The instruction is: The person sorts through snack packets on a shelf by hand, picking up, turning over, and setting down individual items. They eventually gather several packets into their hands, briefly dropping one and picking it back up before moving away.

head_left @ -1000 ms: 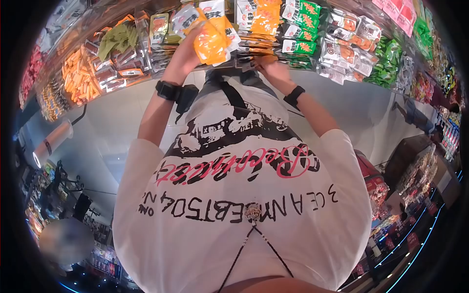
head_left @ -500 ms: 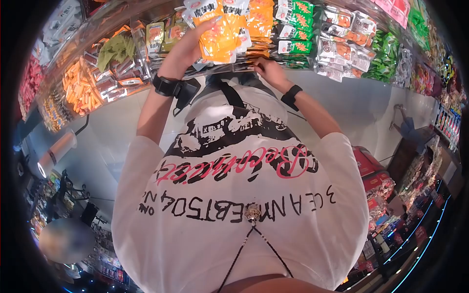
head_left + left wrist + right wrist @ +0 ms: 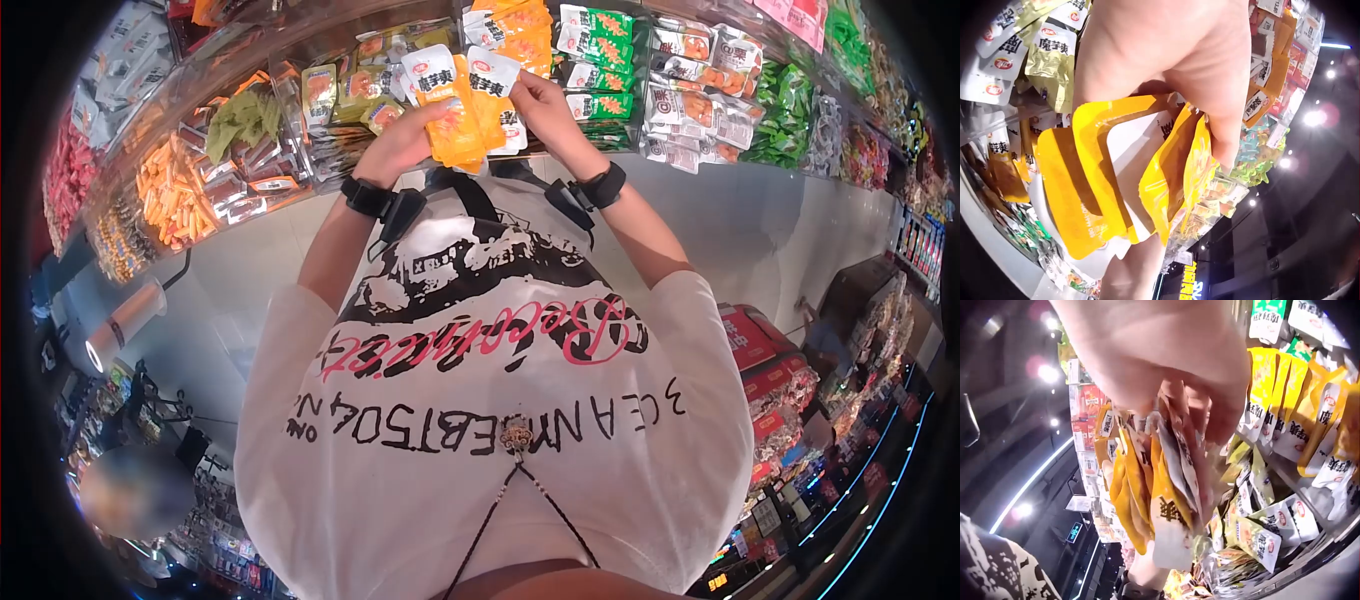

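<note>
In the head view my left hand (image 3: 402,142) grips a fanned bunch of orange-and-white snack pouches (image 3: 458,128) above the front of the display bins. The left wrist view shows several pouches (image 3: 1094,169) hanging overlapped below that hand, thumb and fingers on either side. My right hand (image 3: 550,115) pinches the right part of the same bunch near its top edge. Seen from the right wrist, the fingers of that hand (image 3: 1154,356) curl over the tops of the pouches (image 3: 1169,512), which hang face to face.
Bins hold olive-gold pouches (image 3: 320,95) on the left, orange pouches (image 3: 520,35) behind the hands, and green packets (image 3: 600,75) and white packets (image 3: 685,105) on the right. Further left are orange stick-shaped snacks (image 3: 175,195) and a crumpled green bag (image 3: 243,122).
My right hand has risen from the bin's front edge to the pouches and now pinches them. The left hand has shifted slightly right and down with the bunch, which is fanned wider.
</note>
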Demonstrator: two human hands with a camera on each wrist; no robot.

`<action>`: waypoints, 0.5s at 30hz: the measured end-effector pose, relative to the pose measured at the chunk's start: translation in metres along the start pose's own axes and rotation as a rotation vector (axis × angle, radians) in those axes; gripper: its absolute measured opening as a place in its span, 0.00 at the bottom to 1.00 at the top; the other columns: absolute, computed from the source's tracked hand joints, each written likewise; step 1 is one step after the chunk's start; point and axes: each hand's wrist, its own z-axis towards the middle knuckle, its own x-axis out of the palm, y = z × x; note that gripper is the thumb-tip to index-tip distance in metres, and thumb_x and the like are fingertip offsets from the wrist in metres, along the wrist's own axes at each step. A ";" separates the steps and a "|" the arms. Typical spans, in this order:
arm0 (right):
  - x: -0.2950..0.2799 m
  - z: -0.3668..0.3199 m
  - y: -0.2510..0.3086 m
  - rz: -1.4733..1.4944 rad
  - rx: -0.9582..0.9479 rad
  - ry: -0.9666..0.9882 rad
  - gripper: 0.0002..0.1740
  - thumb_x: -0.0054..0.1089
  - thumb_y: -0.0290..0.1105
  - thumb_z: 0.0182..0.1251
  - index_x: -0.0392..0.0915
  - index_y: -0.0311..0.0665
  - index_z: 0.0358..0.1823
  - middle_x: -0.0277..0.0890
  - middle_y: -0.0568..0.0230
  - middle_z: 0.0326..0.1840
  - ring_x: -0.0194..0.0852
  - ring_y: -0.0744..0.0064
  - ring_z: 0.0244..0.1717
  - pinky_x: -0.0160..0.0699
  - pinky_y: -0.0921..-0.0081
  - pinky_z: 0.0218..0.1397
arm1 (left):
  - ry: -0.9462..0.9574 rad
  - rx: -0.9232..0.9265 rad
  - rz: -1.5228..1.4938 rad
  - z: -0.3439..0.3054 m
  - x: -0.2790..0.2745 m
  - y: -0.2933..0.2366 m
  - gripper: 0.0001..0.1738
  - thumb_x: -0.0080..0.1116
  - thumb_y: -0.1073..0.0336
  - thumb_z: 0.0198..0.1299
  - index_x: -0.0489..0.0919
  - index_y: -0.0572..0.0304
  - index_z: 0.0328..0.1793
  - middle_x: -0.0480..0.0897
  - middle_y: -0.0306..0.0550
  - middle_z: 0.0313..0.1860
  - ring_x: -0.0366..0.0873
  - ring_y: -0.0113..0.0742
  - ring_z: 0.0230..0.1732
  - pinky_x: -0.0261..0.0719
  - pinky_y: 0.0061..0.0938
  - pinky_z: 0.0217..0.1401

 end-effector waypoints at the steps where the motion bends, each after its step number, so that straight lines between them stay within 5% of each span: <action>1: -0.002 0.004 -0.005 -0.033 0.080 -0.043 0.17 0.48 0.39 0.70 0.75 0.31 0.46 0.70 0.77 0.28 0.57 0.90 0.27 0.60 0.87 0.28 | 0.058 -0.004 -0.096 0.002 -0.003 0.003 0.26 0.53 0.66 0.61 0.62 0.67 0.64 0.69 0.51 0.61 0.70 0.42 0.60 0.68 0.37 0.65; 2: -0.004 0.009 -0.010 -0.069 0.159 -0.085 0.17 0.48 0.39 0.70 0.75 0.31 0.46 0.64 0.81 0.23 0.51 0.90 0.23 0.54 0.87 0.25 | 0.118 -0.007 -0.192 0.005 -0.006 0.005 0.26 0.53 0.66 0.61 0.62 0.67 0.64 0.69 0.51 0.61 0.70 0.42 0.60 0.68 0.37 0.65; 6: -0.013 0.011 -0.004 -0.046 0.071 -0.228 0.16 0.49 0.38 0.70 0.77 0.32 0.45 0.71 0.77 0.26 0.60 0.89 0.25 0.60 0.90 0.31 | 0.070 0.082 -0.123 0.001 -0.006 0.007 0.26 0.53 0.66 0.61 0.61 0.66 0.64 0.69 0.52 0.61 0.69 0.42 0.61 0.67 0.37 0.65; 7: -0.012 0.014 0.007 0.048 -0.028 -0.315 0.17 0.50 0.40 0.70 0.76 0.32 0.34 0.66 0.78 0.21 0.54 0.90 0.23 0.56 0.85 0.23 | 0.015 0.087 -0.117 -0.001 -0.010 0.008 0.26 0.52 0.66 0.62 0.61 0.67 0.64 0.69 0.52 0.61 0.69 0.42 0.61 0.67 0.37 0.65; 8: -0.017 0.010 0.020 0.097 0.062 -0.388 0.16 0.49 0.40 0.70 0.77 0.34 0.37 0.67 0.79 0.21 0.55 0.90 0.22 0.57 0.84 0.21 | -0.039 0.091 -0.113 -0.003 -0.015 0.009 0.26 0.52 0.66 0.62 0.61 0.67 0.64 0.69 0.52 0.61 0.69 0.43 0.61 0.67 0.38 0.65; 11: -0.043 0.015 0.016 -0.023 -0.108 -0.422 0.16 0.50 0.40 0.70 0.78 0.33 0.41 0.69 0.76 0.21 0.59 0.88 0.20 0.60 0.84 0.20 | -0.214 0.044 -0.131 -0.018 -0.021 0.004 0.25 0.51 0.66 0.63 0.61 0.67 0.64 0.69 0.52 0.61 0.69 0.44 0.61 0.67 0.38 0.65; 13: -0.049 0.014 0.021 -0.488 -0.287 -0.477 0.17 0.50 0.40 0.69 0.77 0.32 0.44 0.71 0.71 0.21 0.63 0.87 0.20 0.63 0.83 0.21 | -0.240 0.111 -0.150 -0.028 -0.025 0.005 0.25 0.50 0.66 0.63 0.61 0.66 0.64 0.69 0.52 0.61 0.69 0.45 0.61 0.68 0.38 0.65; 15: -0.054 0.016 0.014 -0.516 -0.246 -0.383 0.18 0.51 0.40 0.69 0.76 0.31 0.47 0.74 0.71 0.26 0.66 0.87 0.24 0.65 0.85 0.25 | -0.332 0.184 -0.166 -0.036 -0.034 0.005 0.24 0.49 0.66 0.63 0.61 0.66 0.64 0.70 0.52 0.61 0.69 0.45 0.62 0.68 0.39 0.65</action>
